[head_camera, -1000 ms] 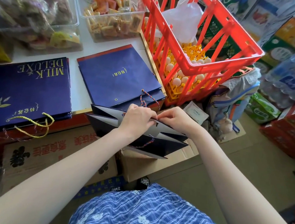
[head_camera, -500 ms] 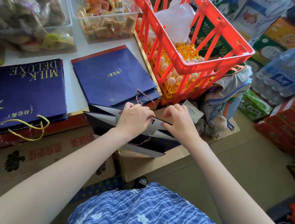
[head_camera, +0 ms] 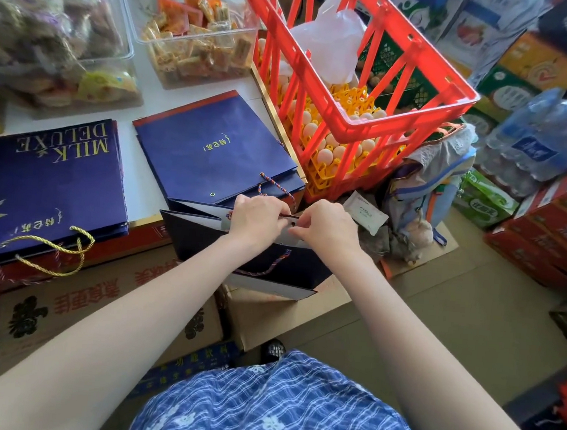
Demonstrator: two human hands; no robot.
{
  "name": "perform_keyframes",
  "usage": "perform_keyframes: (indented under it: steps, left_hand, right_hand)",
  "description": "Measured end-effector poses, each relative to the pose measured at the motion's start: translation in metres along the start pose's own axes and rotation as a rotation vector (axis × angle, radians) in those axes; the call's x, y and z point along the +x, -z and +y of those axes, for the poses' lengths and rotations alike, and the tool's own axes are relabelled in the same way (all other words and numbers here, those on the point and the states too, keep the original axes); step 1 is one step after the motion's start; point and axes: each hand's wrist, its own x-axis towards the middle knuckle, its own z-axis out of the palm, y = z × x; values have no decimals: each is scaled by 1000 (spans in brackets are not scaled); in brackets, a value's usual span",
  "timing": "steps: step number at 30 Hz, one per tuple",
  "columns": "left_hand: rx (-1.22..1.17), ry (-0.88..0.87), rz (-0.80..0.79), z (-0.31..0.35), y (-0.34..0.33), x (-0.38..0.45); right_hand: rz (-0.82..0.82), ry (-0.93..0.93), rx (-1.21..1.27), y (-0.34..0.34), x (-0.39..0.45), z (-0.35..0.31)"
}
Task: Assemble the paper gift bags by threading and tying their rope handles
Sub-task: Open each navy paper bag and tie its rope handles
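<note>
Since a second earlier my right hand (head_camera: 329, 227) had closed in on my left hand (head_camera: 258, 217) above the open bag (head_camera: 204, 238), held off the surface's edge. Light, stiff paper; both grips pinched its top rim, rope end hidden.

The open gift bag (head_camera: 204, 238) is matt navy paper with a white inner face, and its handle (head_camera: 263, 268) is twisted red-and-blue rope. The far flat bag (head_camera: 212, 150) has a small metal eyelet (head_camera: 212, 194). The left stack's handle (head_camera: 49, 256) is glossy gold cord. The crate (head_camera: 355, 84) is smooth orange plastic. Near boxes (head_camera: 96, 301) are rough brown cardboard.
</note>
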Motion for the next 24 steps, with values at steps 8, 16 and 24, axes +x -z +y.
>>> perform_keyframes:
  steps: [8,16,24]
  left_hand:
    - [-25,-32,-38,-5,1,-3]
    - [39,-37,46,-1,-4,-13]
    - [-71,-13,-6,-6,3,3]
  right_hand:
    - [163,-4,-59,-24,-13,-4]
    - [120,58,118,-23,-15,4]
    - [173,10,290,-21,-11,13]
